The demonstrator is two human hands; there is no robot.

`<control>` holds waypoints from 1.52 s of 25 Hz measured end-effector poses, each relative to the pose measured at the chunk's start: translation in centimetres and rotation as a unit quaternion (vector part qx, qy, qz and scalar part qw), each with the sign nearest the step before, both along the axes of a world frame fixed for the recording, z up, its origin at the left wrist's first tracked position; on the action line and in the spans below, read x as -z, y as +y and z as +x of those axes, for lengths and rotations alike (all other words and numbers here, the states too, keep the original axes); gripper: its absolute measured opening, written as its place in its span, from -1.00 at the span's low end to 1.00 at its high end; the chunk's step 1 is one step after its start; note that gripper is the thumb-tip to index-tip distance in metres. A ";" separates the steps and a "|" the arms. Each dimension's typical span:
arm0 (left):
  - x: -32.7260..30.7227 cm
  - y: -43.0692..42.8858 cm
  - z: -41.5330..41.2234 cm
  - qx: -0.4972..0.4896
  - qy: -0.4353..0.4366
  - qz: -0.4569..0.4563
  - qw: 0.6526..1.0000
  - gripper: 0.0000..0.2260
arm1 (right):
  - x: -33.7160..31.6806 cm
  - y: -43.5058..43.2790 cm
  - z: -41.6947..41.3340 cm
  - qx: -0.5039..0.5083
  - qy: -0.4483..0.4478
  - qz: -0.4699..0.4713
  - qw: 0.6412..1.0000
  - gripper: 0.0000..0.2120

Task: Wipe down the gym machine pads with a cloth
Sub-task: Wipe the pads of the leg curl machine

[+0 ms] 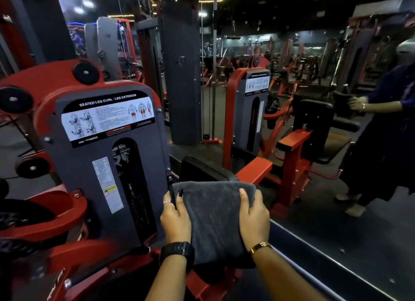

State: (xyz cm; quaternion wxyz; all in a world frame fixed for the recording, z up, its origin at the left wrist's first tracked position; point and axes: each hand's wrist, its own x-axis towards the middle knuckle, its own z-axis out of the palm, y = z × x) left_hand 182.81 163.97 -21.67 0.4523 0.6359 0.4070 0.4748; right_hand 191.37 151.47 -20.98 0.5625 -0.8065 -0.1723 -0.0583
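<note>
A dark grey cloth [214,220] lies draped over a black pad [202,169] of the red and grey leg curl machine; only the pad's far top edge shows beyond the cloth. My left hand [176,217] grips the cloth's left side, fingers curled over its edge, a ring on one finger and a black watch on the wrist. My right hand [253,217] grips the cloth's right side, thumb on top, a gold watch on the wrist. Both hands press the cloth down onto the pad.
The machine's grey weight-stack cover [105,166] with its instruction label stands close on the left. A wall mirror [314,121] on the right reflects the machine and a person holding the cloth. Red frame parts [253,168] run ahead, and black weight plates [15,99] sit far left.
</note>
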 end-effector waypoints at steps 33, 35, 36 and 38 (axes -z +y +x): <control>5.6 20.8 13.0 0.255 -0.208 0.045 0.943 -0.72 | 3.3 13.5 5.8 0.071 -0.333 -0.528 0.778 -0.16; 4.0 22.1 14.4 0.349 -0.119 0.199 0.908 -0.68 | 3.3 13.4 5.9 0.073 -0.341 -0.526 0.776 -0.18; 3.4 22.5 15.0 0.383 -0.080 0.260 0.883 -0.68 | 3.3 13.3 6.0 0.076 -0.345 -0.525 0.774 -0.19; 2.8 22.7 16.2 0.432 -0.021 0.369 0.823 -0.67 | 3.4 13.2 6.0 0.080 -0.353 -0.523 0.772 -0.20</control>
